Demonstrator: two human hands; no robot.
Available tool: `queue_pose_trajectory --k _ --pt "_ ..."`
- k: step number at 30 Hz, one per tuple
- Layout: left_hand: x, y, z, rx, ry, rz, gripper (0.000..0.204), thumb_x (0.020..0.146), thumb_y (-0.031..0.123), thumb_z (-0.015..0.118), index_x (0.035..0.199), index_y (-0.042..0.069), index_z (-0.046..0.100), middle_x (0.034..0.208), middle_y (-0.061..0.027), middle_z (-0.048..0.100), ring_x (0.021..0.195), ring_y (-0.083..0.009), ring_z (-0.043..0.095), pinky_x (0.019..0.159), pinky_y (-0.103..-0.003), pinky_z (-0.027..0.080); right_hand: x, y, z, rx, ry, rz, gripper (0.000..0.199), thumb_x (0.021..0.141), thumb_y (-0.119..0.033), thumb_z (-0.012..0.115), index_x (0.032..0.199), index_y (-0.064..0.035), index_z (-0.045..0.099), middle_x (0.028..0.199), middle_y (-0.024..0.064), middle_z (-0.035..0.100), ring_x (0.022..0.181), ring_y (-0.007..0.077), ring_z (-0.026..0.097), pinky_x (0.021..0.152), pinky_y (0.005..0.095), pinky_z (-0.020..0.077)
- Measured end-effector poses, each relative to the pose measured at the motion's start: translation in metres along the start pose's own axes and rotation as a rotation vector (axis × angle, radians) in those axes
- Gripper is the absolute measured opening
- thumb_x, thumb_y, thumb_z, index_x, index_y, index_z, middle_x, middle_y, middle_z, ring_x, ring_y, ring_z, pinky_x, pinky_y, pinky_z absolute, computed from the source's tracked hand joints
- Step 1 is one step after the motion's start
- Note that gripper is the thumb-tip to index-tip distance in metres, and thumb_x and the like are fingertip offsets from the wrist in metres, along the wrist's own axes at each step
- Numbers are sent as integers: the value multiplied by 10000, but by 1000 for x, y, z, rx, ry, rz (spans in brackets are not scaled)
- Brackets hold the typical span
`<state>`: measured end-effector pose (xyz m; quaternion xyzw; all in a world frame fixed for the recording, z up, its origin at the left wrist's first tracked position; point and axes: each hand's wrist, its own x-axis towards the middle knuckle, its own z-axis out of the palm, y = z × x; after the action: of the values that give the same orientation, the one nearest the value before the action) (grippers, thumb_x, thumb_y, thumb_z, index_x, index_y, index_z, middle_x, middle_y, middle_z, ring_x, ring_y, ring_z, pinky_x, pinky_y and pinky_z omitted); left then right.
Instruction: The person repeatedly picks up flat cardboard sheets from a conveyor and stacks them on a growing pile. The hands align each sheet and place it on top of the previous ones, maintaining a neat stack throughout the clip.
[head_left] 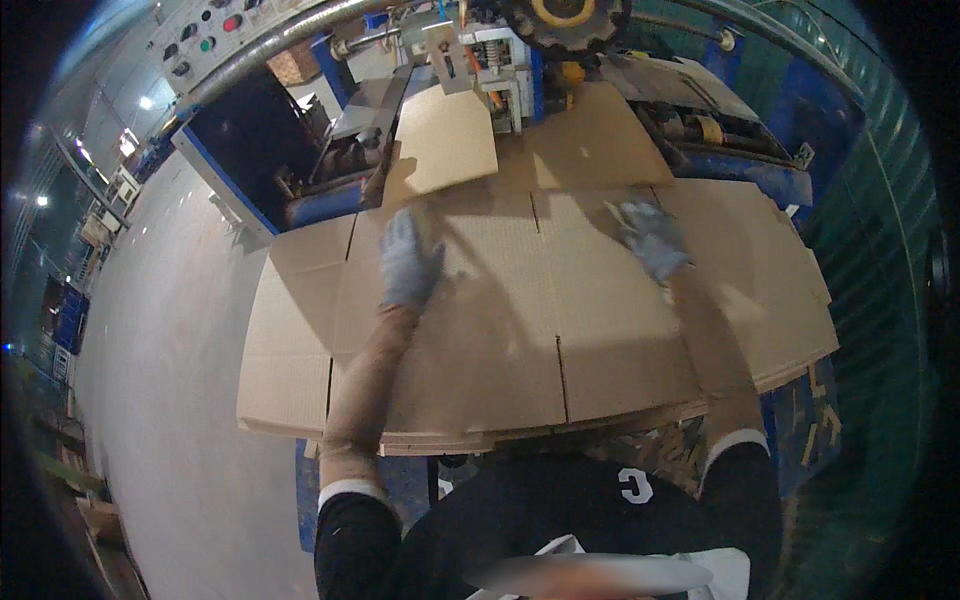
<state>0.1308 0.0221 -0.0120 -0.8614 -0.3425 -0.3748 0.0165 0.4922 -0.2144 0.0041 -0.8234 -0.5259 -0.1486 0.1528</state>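
Note:
A flat cardboard box blank point(490, 300) with cut slots and crease lines lies on top of a stack of similar sheets in front of me. My left hand point(410, 262), in a grey work glove, rests over its far left part, slightly blurred, fingers extended. Farther right, my right hand point(653, 238), gloved too, is spread over the sheet near its far edge. Neither hand grips anything that I can make out. Beyond the hands, a smaller cardboard panel point(445, 140) reaches into the machine point(490, 60), beside a shaded brown one point(590, 140).
A blue machine frame point(245, 140) stands at the far left, with rollers point(345, 160) alongside. A control panel point(215, 35) with coloured buttons is at the upper left. Cardboard scraps point(660, 450) lie below the near edge. Green sheeting point(880, 300) hangs on the right.

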Motion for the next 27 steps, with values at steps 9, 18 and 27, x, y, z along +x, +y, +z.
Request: queue_pose_trajectory --k 9,18,27 --pt "-197 -189 -227 686 -227 -1036 651 832 549 558 1196 10 595 1210 -247 580 1138 -393 551 938 -484 431 -320 394 -108 712 288 759 513 966 -221 448 1380 71 366 1318 170 520 1088 253 563 923 352 457" --pt "-189 -179 -220 -354 718 -1453 584 812 375 665 1181 -69 573 1126 -220 621 933 -328 620 813 -399 488 -324 532 -29 237 111 799 487 939 -343 530 1276 9 530 1145 129 633 927 236 624 793 389 507" --pt "-176 -117 -208 -614 431 -1109 692 845 365 647 1324 -93 448 1359 -202 480 1262 -267 434 1070 -366 299 -233 373 -70 1143 643 1150 359 920 -213 544 1221 -25 590 1122 125 651 963 262 622 861 371 495"
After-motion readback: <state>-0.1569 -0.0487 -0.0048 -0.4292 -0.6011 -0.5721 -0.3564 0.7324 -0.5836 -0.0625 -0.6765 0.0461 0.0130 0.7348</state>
